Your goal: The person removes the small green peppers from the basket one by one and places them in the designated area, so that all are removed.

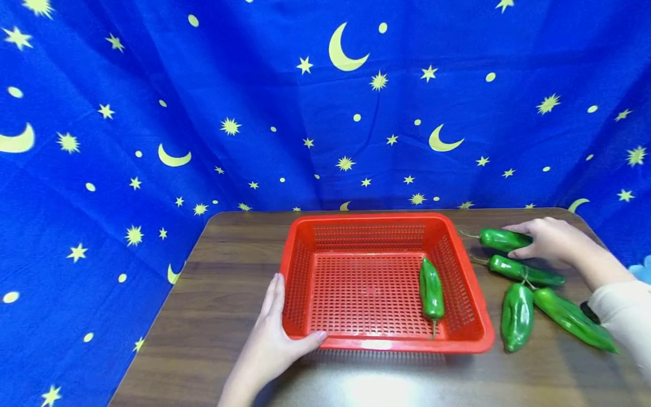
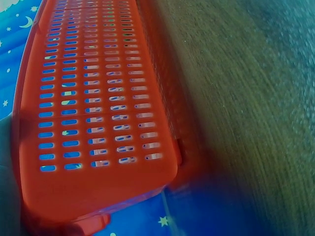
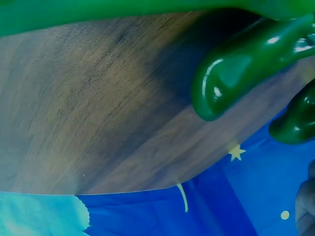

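Note:
My left hand (image 1: 277, 333) rests on the near left corner of a red plastic basket (image 1: 381, 343), its thumb along the front rim and its straight fingers against the left side. In the left wrist view the slotted wall of the basket (image 2: 93, 191) fills much of the picture. One green pepper (image 1: 432, 291) lies inside the basket, toward its right side. Beyond the basket's right side, my right hand (image 1: 551, 240) holds another green pepper (image 1: 500, 239) between thumb and fingers, stem pointing left. Its far end is hidden by the hand.
Three more green peppers lie on the wooden table (image 1: 218, 271) right of the basket: a long one (image 1: 524, 270), a broad one (image 1: 517, 319) and a slanted one (image 1: 574, 319). A blue cloth (image 1: 285, 90) with moons and stars hangs behind the table.

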Available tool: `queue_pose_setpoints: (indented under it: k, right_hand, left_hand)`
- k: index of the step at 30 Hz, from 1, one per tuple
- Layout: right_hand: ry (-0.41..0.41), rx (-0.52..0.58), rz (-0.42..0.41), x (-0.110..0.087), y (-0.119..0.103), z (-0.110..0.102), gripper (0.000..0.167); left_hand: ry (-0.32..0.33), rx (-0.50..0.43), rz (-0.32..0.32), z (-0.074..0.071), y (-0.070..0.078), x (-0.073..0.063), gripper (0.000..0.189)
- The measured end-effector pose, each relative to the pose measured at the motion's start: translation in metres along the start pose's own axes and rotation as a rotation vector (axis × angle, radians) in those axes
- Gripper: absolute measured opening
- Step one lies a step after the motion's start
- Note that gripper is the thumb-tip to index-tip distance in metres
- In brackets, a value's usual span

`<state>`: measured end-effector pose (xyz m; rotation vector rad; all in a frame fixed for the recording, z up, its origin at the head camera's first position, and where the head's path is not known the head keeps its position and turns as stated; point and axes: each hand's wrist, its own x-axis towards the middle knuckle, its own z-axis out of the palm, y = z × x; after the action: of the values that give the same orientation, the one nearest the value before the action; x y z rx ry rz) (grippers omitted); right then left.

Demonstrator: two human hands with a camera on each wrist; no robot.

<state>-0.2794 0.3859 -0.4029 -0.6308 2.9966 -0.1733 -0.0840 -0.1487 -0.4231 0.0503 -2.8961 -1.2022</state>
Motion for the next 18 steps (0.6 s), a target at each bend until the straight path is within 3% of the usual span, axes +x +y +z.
queue_pose_setpoints:
  k: [11, 18]
  right_hand:
    - [-0.089, -0.002, 0.042, 0.005, 0.018, 0.018, 0.071]
    - [-0.102, 0.007, 0.039, 0.006, 0.02, 0.023, 0.074]
  left_hand:
    - [-0.003, -0.016, -0.01, -0.001, 0.001, -0.001, 0.131]
    - [-0.004, -0.025, -0.012, -0.001, 0.001, 0.0, 0.131]
